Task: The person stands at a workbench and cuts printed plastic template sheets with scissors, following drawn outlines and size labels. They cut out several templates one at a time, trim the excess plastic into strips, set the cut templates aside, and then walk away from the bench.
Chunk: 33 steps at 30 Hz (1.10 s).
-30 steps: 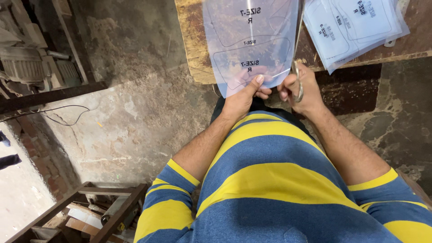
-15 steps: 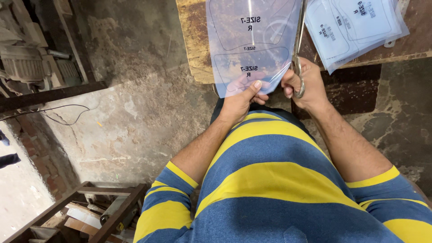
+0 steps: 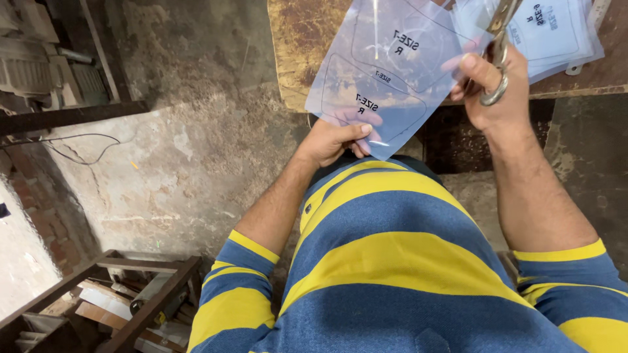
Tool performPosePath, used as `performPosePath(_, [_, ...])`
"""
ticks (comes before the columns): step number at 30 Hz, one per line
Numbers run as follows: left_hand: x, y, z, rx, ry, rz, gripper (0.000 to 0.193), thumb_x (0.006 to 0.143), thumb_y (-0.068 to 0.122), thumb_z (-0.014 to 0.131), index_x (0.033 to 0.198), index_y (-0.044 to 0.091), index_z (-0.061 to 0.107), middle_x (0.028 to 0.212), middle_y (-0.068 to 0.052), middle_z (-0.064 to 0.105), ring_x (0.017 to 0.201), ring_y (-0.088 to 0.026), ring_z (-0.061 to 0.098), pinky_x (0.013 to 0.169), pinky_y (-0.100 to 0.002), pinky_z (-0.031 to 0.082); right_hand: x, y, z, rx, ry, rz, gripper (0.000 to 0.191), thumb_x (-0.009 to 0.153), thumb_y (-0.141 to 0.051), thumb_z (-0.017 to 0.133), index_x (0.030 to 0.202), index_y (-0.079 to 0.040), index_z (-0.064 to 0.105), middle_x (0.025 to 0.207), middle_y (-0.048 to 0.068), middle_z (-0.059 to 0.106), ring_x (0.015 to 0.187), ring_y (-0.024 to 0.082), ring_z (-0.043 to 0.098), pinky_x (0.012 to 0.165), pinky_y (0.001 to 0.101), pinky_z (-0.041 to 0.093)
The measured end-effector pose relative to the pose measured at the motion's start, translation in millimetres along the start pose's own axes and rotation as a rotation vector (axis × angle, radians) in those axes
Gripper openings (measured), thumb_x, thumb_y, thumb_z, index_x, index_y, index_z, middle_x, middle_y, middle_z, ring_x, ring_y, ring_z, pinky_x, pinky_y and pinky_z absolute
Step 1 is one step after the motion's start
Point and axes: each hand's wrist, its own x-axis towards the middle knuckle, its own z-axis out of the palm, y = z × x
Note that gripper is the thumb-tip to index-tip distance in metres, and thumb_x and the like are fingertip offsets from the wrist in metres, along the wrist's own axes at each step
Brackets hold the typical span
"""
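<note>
Translucent blue plastic sheet [image 3: 386, 78], printed with dark curved outlines and black lettering, is held up over the worn brown tabletop [image 3: 297, 39]. His left hand [image 3: 333, 140] pinches its lower edge, fingers [image 3: 356, 131] clenched on it. His right hand [image 3: 494, 85] grips metal scissors [image 3: 498, 59] at the sheet's right edge. More pale blue printed sheets [image 3: 556, 33] lie stacked on the tabletop, just beside.

The shirt [image 3: 392, 261] has broad blue and yellow stripes. The plastic sheet [image 3: 386, 72] is pale translucent blue with black outlines and lettering. The scissors [image 3: 498, 52] are silvery metal. The table [image 3: 301, 39] is mottled brown.
</note>
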Motion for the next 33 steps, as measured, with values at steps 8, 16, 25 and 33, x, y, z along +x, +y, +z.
performPosePath(8, [-7.1,24.2,-19.1,0.104,-0.007,0.006,0.033,0.092,0.014,0.075,0.118,-0.005,0.069,0.090,-0.015,0.076,0.067,-0.016,0.072,0.058,-0.026,0.058,-0.1,-3.4,3.3,0.111,0.030,0.006,0.043,0.089,0.006,0.080,0.124,-0.002,0.057,0.091,0.017,0.074,0.068,0.020,0.068,0.061,0.0290,0.057])
performPosePath(16, [-8.5,37.7,-19.5,0.044,0.083,0.173,0.027,0.094,0.011,0.076,0.116,-0.004,0.071,0.089,-0.009,0.073,0.070,-0.015,0.069,0.061,-0.029,0.060,-3.9,7.8,4.6,0.080,0.048,0.008,0.035,0.095,0.004,0.079,0.123,-0.001,0.058,0.089,0.015,0.072,0.071,0.020,0.070,0.063,0.0291,0.058])
performPosePath(25, [-6.5,44.6,-19.6,0.125,0.129,0.186,0.025,0.096,0.010,0.073,0.117,-0.004,0.071,0.089,-0.010,0.075,0.075,-0.015,0.072,0.063,-0.028,0.059,-12.0,14.1,6.1,0.076,0.100,0.054,0.035,0.096,0.003,0.078,0.123,0.000,0.057,0.087,0.011,0.070,0.070,0.018,0.070,0.064,0.0286,0.057])
performPosePath(33, [1.3,37.0,-27.8,0.099,0.165,0.211,0.027,0.098,0.012,0.072,0.119,-0.005,0.070,0.094,-0.010,0.076,0.076,-0.015,0.072,0.066,-0.029,0.060,-20.0,17.4,6.9,0.097,0.104,0.060,0.033,0.097,0.004,0.078,0.124,0.001,0.058,0.089,0.011,0.072,0.069,0.017,0.069,0.061,0.0256,0.057])
